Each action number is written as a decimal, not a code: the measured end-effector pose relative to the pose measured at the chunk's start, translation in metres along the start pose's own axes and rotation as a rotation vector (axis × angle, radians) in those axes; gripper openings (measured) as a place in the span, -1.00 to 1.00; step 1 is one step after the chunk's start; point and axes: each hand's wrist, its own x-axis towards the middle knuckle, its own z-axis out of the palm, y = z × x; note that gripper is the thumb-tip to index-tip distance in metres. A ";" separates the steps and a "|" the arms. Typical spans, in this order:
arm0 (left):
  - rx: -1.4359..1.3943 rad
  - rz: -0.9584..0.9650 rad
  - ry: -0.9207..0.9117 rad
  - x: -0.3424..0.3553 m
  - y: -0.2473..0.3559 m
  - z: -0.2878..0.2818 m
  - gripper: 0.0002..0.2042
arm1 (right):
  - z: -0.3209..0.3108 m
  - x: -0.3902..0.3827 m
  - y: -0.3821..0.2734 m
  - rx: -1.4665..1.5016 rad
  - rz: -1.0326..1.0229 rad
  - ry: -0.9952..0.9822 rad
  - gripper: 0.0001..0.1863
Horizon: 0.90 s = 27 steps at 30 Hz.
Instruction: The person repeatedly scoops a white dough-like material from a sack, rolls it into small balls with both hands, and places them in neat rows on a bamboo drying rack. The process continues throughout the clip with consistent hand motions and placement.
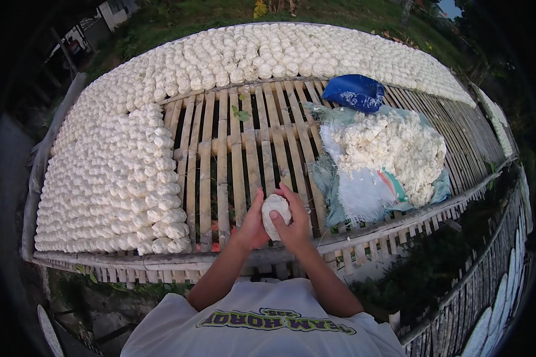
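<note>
Between my two hands, above the near edge of the slatted bamboo rack, is a white ball of crumbly, dough-like mash. My left hand cups it from the left side. My right hand wraps its right side, with the thumb pressed across the front. To the right, a heap of the same loose white mash lies on spread woven sacks. Many shaped white balls stand packed in rows to the left and along the far side.
A blue plastic scoop or cut container, smeared with white, rests behind the heap. Bare bamboo slats with gaps run through the middle, a small green leaf on them. Another slatted rack stands at the lower right. Grass lies beyond.
</note>
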 end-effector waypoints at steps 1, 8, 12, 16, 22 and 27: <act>0.019 0.064 0.021 0.002 0.000 -0.002 -0.19 | 0.001 0.003 0.000 -0.014 -0.011 -0.055 -0.47; -0.159 0.186 -0.099 0.018 -0.021 -0.032 -0.29 | 0.015 0.003 -0.011 -0.228 -0.136 -0.168 -0.36; -0.019 0.197 -0.323 0.005 -0.017 -0.029 -0.51 | 0.014 0.002 -0.015 -0.141 -0.143 -0.203 -0.33; -0.259 0.209 0.001 -0.002 -0.014 -0.015 -0.26 | 0.018 0.004 -0.011 -0.033 0.024 -0.206 -0.43; -0.279 0.172 -0.081 -0.007 -0.019 -0.032 -0.32 | 0.028 0.000 -0.016 -0.188 -0.226 -0.387 -0.37; -0.356 0.213 0.058 -0.015 -0.015 -0.041 -0.31 | 0.036 -0.005 -0.017 -0.100 -0.038 -0.282 -0.37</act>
